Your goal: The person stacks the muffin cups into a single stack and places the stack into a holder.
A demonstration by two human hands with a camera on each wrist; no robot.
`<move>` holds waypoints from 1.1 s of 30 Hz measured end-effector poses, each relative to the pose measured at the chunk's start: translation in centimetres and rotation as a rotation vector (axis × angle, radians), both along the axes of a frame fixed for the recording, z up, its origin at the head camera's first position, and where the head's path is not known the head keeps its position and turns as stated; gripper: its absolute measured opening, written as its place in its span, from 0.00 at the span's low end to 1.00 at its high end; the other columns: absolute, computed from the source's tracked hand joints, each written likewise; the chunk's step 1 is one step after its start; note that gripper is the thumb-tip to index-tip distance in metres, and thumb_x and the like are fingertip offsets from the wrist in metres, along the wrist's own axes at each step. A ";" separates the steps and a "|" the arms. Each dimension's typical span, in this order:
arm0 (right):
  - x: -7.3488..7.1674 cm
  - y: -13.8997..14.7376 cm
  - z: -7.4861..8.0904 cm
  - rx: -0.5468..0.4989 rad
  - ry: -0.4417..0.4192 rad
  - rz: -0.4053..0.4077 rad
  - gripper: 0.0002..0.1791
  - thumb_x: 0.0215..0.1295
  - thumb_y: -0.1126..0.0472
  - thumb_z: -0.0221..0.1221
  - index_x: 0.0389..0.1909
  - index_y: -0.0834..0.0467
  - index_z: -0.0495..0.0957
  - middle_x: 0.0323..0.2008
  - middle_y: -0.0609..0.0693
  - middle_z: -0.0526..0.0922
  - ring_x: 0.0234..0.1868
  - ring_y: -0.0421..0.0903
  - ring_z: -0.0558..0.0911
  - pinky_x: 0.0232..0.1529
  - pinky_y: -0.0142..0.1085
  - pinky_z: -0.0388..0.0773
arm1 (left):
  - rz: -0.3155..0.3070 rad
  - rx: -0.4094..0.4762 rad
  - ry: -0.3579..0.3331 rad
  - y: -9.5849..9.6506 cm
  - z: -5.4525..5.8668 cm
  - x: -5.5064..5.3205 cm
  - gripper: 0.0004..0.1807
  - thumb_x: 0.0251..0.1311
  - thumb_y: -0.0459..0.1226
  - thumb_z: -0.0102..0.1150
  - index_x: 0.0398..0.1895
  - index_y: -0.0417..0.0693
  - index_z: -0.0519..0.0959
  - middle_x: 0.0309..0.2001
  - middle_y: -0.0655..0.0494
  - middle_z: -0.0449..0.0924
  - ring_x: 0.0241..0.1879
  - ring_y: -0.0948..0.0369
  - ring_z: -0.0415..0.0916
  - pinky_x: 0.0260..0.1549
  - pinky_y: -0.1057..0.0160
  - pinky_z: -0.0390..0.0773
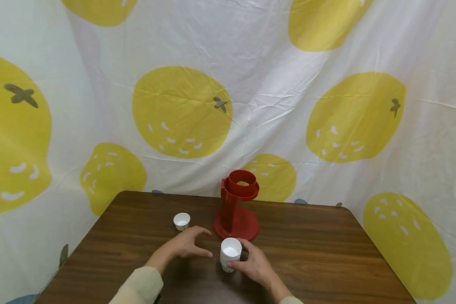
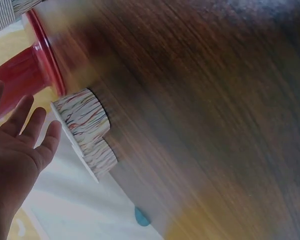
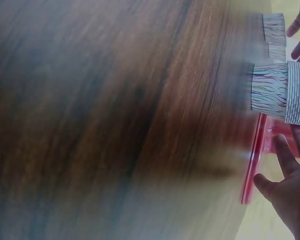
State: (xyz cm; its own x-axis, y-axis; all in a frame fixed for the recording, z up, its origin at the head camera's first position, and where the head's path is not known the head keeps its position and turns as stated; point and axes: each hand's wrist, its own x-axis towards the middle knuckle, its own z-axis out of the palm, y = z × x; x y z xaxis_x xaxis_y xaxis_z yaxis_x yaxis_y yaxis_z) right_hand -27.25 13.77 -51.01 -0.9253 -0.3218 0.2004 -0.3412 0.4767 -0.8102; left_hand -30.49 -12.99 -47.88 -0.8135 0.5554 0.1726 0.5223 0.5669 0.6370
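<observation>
one stack of white paper cups (image 1: 229,253) is at the near middle of the table (image 1: 327,253), the right hand (image 1: 255,267) pinching its right side between thumb and fingers. too hard a squeeze could dent the paper; a careless shove could knock it into the red stand (image 1: 228,215) just beyond. the left hand (image 1: 184,245) is spread, holding nothing; swinging far, it could topple the two small cups (image 2: 85,115).

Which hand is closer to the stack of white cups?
Right: the right hand holds the stack of white cups from its right; the left hand is apart, to its left.
</observation>
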 end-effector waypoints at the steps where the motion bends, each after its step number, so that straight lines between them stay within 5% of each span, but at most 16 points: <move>1: 0.0 0.0 0.0 0.003 0.004 -0.001 0.38 0.49 0.49 0.76 0.61 0.56 0.75 0.51 0.48 0.82 0.57 0.55 0.77 0.57 0.56 0.70 | 0.003 0.004 -0.001 -0.1 0.0 0.0 0.36 0.52 0.53 0.73 0.56 0.38 0.76 0.56 0.41 0.76 0.59 0.41 0.70 0.58 0.41 0.69; 8: 0.0 -0.2 0.2 0.001 -0.004 -0.013 0.37 0.49 0.50 0.76 0.60 0.54 0.75 0.51 0.48 0.82 0.56 0.53 0.77 0.58 0.57 0.68 | 0.058 0.048 -0.037 -0.5 0.3 0.0 0.36 0.50 0.51 0.74 0.57 0.39 0.75 0.57 0.42 0.75 0.61 0.41 0.69 0.60 0.40 0.66; 18: 0.0 -0.2 0.3 -0.008 0.009 -0.038 0.39 0.47 0.52 0.78 0.60 0.58 0.74 0.50 0.50 0.82 0.55 0.53 0.78 0.57 0.55 0.69 | 0.122 0.090 0.021 -2.1 0.6 -0.2 0.35 0.48 0.46 0.75 0.57 0.35 0.76 0.55 0.39 0.76 0.59 0.38 0.70 0.59 0.41 0.67; 33: 0.2 0.1 0.3 -0.005 -0.008 -0.048 0.36 0.47 0.53 0.78 0.57 0.58 0.77 0.49 0.49 0.83 0.54 0.53 0.78 0.57 0.55 0.69 | 0.187 0.177 0.120 -4.6 -0.7 -0.3 0.36 0.47 0.48 0.76 0.53 0.31 0.77 0.50 0.37 0.79 0.51 0.38 0.74 0.50 0.45 0.74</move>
State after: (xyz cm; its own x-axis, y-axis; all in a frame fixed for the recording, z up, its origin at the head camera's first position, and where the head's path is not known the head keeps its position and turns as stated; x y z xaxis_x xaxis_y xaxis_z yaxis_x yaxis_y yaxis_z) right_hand -27.05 13.87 -50.66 -0.9414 -0.2760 0.1941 -0.3112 0.4881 -0.8154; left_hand -30.77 -17.63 -48.59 -0.8671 0.3499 0.3547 0.4964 0.5462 0.6747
